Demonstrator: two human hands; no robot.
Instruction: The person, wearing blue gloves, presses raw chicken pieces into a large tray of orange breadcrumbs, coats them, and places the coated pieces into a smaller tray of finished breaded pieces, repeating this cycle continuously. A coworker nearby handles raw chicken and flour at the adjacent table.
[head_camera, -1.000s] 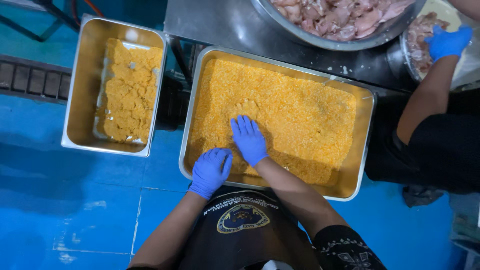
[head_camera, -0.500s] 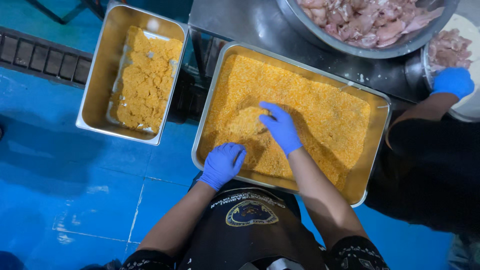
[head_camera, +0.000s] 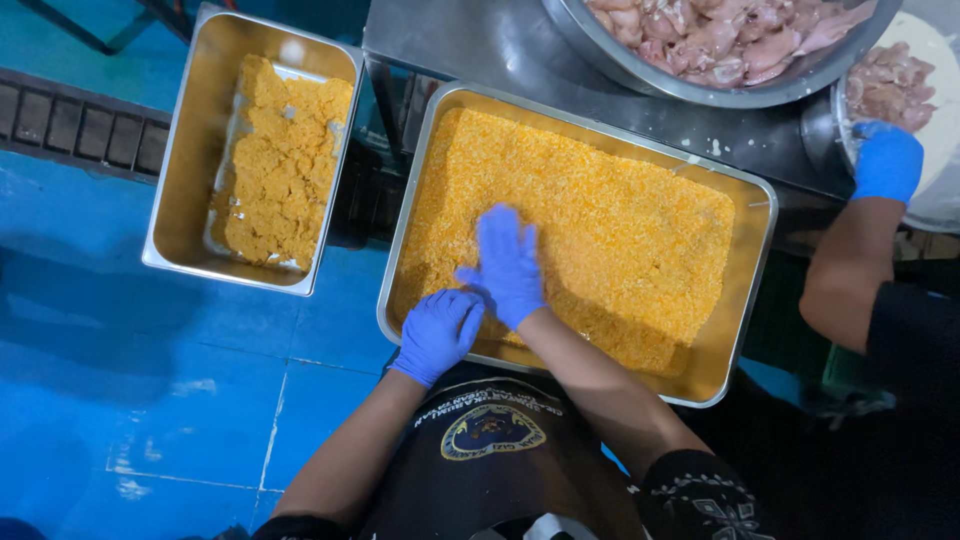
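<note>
The right hand (head_camera: 508, 262), in a blue glove, lies flat with spread fingers on the orange crumbs (head_camera: 600, 210) in the large steel tray (head_camera: 762, 240). At its 7 o'clock, the left hand (head_camera: 438, 332) is curled in the crumbs, maybe gripping something; I cannot tell.

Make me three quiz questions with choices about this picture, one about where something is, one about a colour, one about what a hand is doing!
1. Where is the small tray?
A. left of the big tray
B. inside the bowl
C. on the apron

2. What colour are the gloves?
A. yellow
B. blue
C. white

3. How is the right hand?
A. in a fist in the air
B. holding a spoon
C. flat on the crumbs

Answers: 1 A, it sits left, over the blue floor; 2 B, both gloves are blue; 3 C, its fingers are spread on the crumbs, with the left hand at the near rim.
</note>
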